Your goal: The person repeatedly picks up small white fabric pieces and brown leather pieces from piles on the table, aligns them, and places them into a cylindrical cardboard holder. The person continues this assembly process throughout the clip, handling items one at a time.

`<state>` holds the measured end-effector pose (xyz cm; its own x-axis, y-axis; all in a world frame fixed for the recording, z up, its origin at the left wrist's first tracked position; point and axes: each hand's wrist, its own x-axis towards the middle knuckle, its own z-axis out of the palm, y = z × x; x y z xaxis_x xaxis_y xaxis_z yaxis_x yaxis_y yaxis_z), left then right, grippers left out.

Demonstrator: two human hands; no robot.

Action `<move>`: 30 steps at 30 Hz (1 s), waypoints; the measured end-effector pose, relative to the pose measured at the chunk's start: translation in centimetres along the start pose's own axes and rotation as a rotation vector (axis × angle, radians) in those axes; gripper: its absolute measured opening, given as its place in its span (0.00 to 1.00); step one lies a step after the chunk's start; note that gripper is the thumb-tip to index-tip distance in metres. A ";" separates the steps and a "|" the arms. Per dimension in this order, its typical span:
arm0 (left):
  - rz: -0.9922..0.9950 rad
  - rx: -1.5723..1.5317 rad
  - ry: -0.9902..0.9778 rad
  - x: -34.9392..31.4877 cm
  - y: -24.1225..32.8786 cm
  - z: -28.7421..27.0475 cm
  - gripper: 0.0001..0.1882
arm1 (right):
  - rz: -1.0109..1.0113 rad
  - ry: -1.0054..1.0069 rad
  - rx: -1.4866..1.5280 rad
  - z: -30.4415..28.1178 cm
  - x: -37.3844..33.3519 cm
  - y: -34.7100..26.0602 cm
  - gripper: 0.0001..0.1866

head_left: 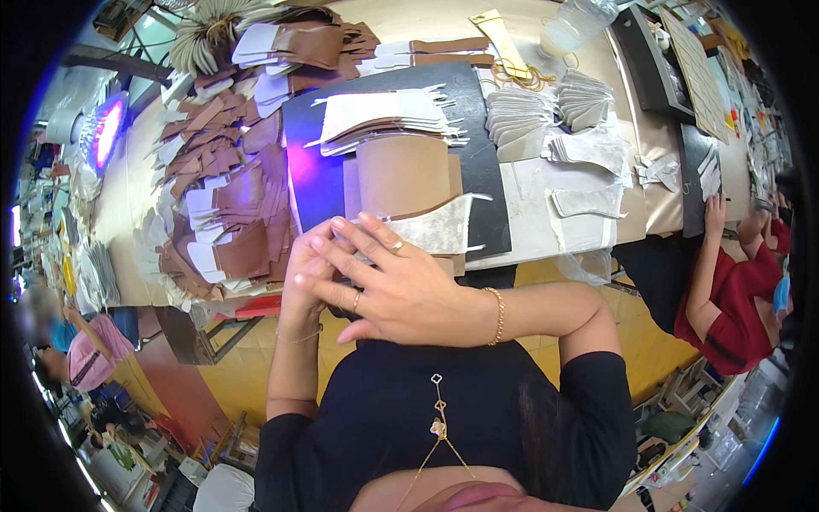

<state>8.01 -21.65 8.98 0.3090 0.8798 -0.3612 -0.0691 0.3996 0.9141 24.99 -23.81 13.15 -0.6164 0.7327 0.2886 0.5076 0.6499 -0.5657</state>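
In front of my chest, just over the near edge of the work table, my two hands meet. My right hand (405,290), with rings and a gold bracelet, lies across my left, its fingers stretched out and apart, holding nothing. My left hand (300,256) is mostly covered by it; its fingers are hidden. Just beyond them, on a black board (486,188), lie a whitish cut piece with a brown edge (439,229), flat brown panels (401,175) and a stack of white-backed, brown-edged pieces (384,115). Neither hand is seen gripping any of these.
Piles of brown and white cut pieces (226,205) cover the table's left side. Fanned whitish pieces (520,119), a clear plastic container (567,38) and a black box (653,64) are at the right. A lit lamp (107,132) stands far left. Co-workers sit on both sides.
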 end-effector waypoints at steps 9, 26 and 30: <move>-0.174 -0.356 -0.159 0.6 -2.6 -1.6 0.12 | 0.108 0.028 0.115 0.6 -3.8 3.6 0.41; 0.406 0.439 -0.065 -1.3 5.3 3.2 0.10 | 0.213 0.057 0.042 -8.1 -2.9 2.3 0.44; 0.636 0.354 0.017 -1.6 6.1 1.2 0.08 | -0.115 0.025 -0.217 -11.1 2.5 0.6 0.38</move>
<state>8.20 -20.87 15.36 0.2960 0.9192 0.2596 0.0811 -0.2950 0.9521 30.44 -19.39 22.11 -0.6638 0.6542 0.3624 0.5539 0.7556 -0.3495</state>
